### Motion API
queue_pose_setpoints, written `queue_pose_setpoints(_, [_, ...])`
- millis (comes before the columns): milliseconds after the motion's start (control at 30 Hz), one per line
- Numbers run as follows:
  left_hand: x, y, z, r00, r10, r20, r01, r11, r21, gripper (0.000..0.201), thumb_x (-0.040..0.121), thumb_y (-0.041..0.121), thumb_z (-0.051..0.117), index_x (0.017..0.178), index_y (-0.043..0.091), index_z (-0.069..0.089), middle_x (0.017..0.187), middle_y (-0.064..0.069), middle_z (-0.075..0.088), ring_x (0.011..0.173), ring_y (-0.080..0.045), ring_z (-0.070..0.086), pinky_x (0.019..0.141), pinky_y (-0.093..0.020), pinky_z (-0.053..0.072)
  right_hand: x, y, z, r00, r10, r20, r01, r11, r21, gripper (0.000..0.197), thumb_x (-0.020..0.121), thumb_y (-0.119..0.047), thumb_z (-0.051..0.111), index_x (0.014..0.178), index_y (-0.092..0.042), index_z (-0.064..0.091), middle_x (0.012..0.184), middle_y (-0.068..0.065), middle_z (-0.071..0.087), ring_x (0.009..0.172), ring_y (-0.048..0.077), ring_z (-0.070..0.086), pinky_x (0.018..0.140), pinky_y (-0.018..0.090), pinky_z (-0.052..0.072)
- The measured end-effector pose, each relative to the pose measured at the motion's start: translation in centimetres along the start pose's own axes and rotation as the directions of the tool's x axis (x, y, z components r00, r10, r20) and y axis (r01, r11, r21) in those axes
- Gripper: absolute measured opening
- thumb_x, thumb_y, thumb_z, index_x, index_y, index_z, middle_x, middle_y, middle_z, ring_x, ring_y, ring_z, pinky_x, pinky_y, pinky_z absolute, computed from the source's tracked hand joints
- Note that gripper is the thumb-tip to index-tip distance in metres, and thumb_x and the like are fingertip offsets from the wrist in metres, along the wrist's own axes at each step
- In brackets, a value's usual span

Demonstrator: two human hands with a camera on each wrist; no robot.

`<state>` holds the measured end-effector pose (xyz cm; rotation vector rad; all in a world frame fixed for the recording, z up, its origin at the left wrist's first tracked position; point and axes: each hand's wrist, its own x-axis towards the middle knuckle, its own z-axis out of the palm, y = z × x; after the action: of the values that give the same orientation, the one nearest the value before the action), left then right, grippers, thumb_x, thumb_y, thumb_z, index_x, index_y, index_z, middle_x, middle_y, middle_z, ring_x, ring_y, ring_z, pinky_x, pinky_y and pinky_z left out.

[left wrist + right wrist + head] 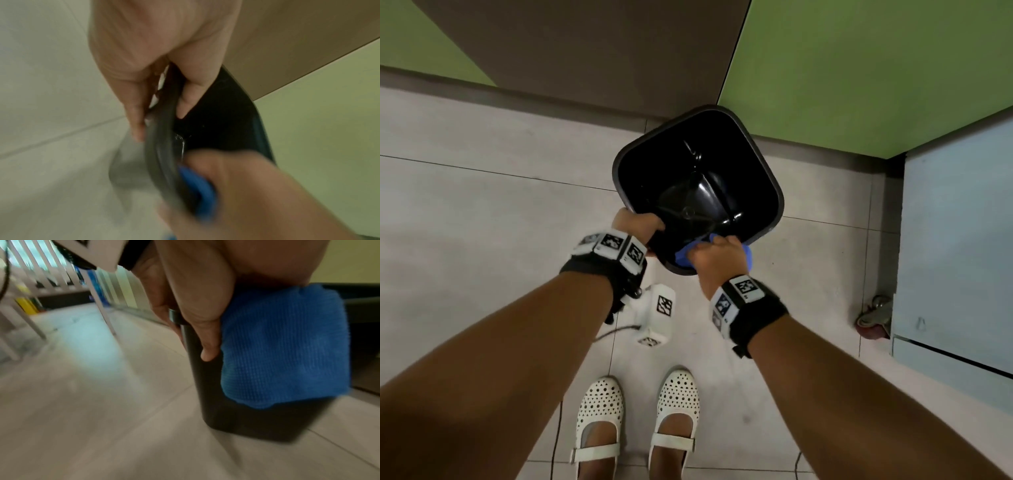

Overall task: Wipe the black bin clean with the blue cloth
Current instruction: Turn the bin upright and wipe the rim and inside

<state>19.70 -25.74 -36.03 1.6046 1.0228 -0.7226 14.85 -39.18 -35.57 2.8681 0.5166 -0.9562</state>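
Observation:
The black bin [647, 171] stands on the tiled floor, tipped with its opening towards me and nothing inside. My left hand [637, 226] grips its near rim [162, 138], thumb [191, 97] inside and fingers [135, 116] outside. Just to the right, my right hand [717, 255] holds the blue cloth [681, 255] folded over the same rim. In the right wrist view the blue cloth [283, 344] hangs down the outer wall of the black bin [236, 418], under my right hand [257, 272]. In the left wrist view the right hand [236, 186] and the blue cloth [197, 183] are blurred.
Green and brown wall panels [859, 68] rise close behind the bin. A pale blue cabinet [955, 240] stands at the right with a small object [873, 318] at its foot. My white shoes [599, 414] and a cable lie below. White furniture legs [102, 313] stand farther off.

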Motion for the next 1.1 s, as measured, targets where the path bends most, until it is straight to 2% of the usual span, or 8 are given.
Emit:
queue_pose_setpoints(167, [-0.4,-2.2,0.1,0.962,0.243,-0.126,-0.171,0.893,0.417,0.036,0.081,0.001,0.051,0.115,-0.006,0.055,0.117,-0.028,0.062,0.109,-0.041,0.058,0.088,-0.039,0.046,0.8,-3.4,1.4,0.993,-0.017,-0.12,0.04,0.981,0.191,0.035,0.018,-0.027,0.083,0.049,-0.024,0.067,0.041,-0.006,0.061,0.042,0.015,0.061,0.049,0.017,0.047])
queue_pose_setpoints(367, [0.3,-1.0,-0.8,0.958,0.286,-0.034,-0.229,0.828,0.512,0.033,0.08,-0.003,0.051,0.113,-0.008,0.056,0.114,-0.03,0.063,0.107,-0.044,0.059,0.09,-0.045,0.049,-0.8,1.3,0.6,0.994,-0.028,-0.107,0.039,0.995,0.095,0.032,0.07,-0.011,0.073,0.101,-0.013,0.063,0.091,0.005,0.071,0.084,0.024,0.068,0.076,0.031,0.051])
queue_pose_setpoints(500, [0.8,0.3,-1.0,0.951,0.31,0.007,-0.254,0.767,0.59,0.031,0.084,0.0,0.05,0.113,-0.008,0.056,0.116,-0.029,0.062,0.108,-0.044,0.058,0.089,-0.044,0.047,-1.7,4.4,1.6,0.987,0.005,-0.163,-0.007,1.0,-0.012,0.039,0.03,-0.018,0.09,0.062,-0.018,0.067,0.045,-0.004,0.062,0.038,0.016,0.059,0.053,0.021,0.052])
queue_pose_setpoints(600, [1.1,1.0,-1.0,0.944,0.33,0.018,-0.272,0.746,0.608,0.028,0.084,0.005,0.051,0.11,-0.005,0.059,0.113,-0.026,0.065,0.105,-0.042,0.059,0.083,-0.039,0.046,-1.8,4.3,0.8,0.991,0.067,-0.12,-0.075,0.995,-0.065,0.034,0.05,-0.02,0.084,0.08,-0.015,0.069,0.063,0.001,0.07,0.06,0.021,0.068,0.071,0.026,0.053])
queue_pose_setpoints(667, [0.9,0.5,-1.0,0.938,0.343,-0.055,-0.263,0.804,0.533,0.028,0.082,0.007,0.053,0.108,-0.001,0.06,0.109,-0.024,0.066,0.101,-0.04,0.061,0.076,-0.034,0.045,-1.7,3.4,0.7,0.994,0.103,-0.039,-0.103,0.995,-0.014,0.032,0.079,-0.013,0.062,0.111,-0.012,0.059,0.1,0.006,0.071,0.095,0.027,0.066,0.093,0.033,0.043])
queue_pose_setpoints(833, [-0.7,-2.5,0.4,0.993,-0.119,-0.025,0.108,0.955,-0.275,0.041,0.081,0.001,0.058,0.12,-0.001,0.046,0.103,-0.02,0.059,0.087,-0.036,0.063,0.069,-0.043,0.059,-1.0,-0.7,0.6,0.984,0.174,-0.034,-0.16,0.955,0.248,0.044,0.085,-0.001,0.048,0.128,-0.011,0.048,0.121,0.009,0.063,0.11,0.029,0.061,0.101,0.037,0.038])
queue_pose_setpoints(1000, [-0.3,-2.3,0.6,0.997,-0.072,-0.035,0.058,0.951,-0.303,0.017,0.079,-0.011,0.047,0.08,0.004,0.055,0.075,-0.016,0.06,0.064,-0.03,0.062,0.036,-0.027,0.053,-1.1,-1.1,1.6,0.979,0.07,-0.191,-0.047,0.991,0.123,0.045,0.035,-0.018,0.086,0.076,-0.015,0.069,0.056,0.0,0.068,0.048,0.016,0.066,0.055,0.019,0.049])
queue_pose_setpoints(1100, [0.2,-1.0,0.2,0.998,-0.058,-0.005,0.054,0.958,-0.281,0.035,0.078,-0.015,0.045,0.107,0.003,0.053,0.086,-0.018,0.061,0.061,-0.029,0.061,0.034,-0.031,0.052,-1.6,0.9,2.5,0.977,-0.068,-0.204,0.068,0.998,-0.008,0.044,0.028,-0.019,0.087,0.068,-0.016,0.069,0.048,-0.002,0.063,0.044,0.017,0.063,0.057,0.021,0.052])
